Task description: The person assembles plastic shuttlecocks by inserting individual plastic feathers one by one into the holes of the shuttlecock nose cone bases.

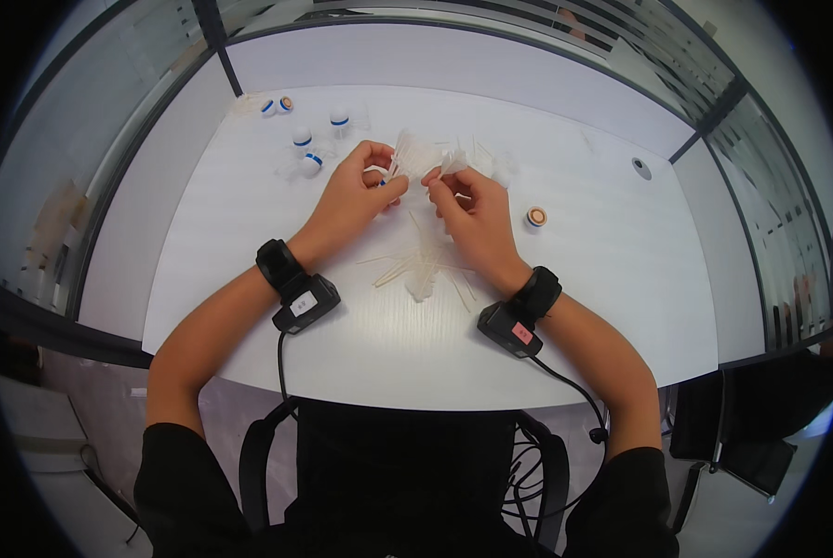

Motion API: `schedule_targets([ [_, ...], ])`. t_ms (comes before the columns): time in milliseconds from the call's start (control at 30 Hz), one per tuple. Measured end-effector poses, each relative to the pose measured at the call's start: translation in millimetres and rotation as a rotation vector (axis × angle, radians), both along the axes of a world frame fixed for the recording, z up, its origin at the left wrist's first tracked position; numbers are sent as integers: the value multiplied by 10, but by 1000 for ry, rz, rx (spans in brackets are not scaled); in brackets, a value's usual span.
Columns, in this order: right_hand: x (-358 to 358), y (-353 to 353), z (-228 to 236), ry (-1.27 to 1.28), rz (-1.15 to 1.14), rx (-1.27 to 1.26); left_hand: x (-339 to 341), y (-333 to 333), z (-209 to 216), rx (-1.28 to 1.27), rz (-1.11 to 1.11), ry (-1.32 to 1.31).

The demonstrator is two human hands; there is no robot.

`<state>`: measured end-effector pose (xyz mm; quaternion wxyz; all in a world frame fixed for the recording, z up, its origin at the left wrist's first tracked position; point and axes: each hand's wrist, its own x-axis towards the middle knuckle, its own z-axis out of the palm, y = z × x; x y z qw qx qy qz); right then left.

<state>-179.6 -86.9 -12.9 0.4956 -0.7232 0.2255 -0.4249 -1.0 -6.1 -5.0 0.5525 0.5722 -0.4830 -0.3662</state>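
Note:
My left hand (356, 186) is closed round a small clear container with pale sticks (402, 153); a bit of blue shows by its fingers. Close beside it, my right hand (467, 205) pinches a crumpled, see-through piece of plastic (453, 163). The fingertips of both hands almost meet, and whatever lies inside the grips is partly hidden. Nearer to me, thin pale wooden sticks (393, 270) lie loosely spread on the table, with a clear, whitish piece of plastic (421, 281) among them.
Several small white containers with blue bands (302, 137) stand or lie at the back left. One round cap with a brown top (536, 217) sits right of my right hand. White partitions (435, 56) enclose the white table (612, 279). Cables hang from both wrist devices.

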Motion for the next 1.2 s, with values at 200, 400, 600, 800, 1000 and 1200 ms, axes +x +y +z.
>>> schedule_targets([
  [200, 6, 2, 36, 14, 1, 20, 14, 7, 21, -32, -4, 4],
  [400, -7, -9, 6, 0, 14, 32, -14, 5, 22, -19, 16, -3],
  [600, -9, 39, 76, -6, 25, 47, 16, 18, 26, -24, -4, 19],
  [800, -33, 12, 73, 5, 31, 52, -26, -2, 47, -39, 11, 24],
  [1000, -15, 9, 95, -53, 51, 116, 41, -14, -20, -20, 10, -58],
  [1200, -49, 13, 114, -41, 50, 158, 5, -15, -36, -42, -37, -52],
])
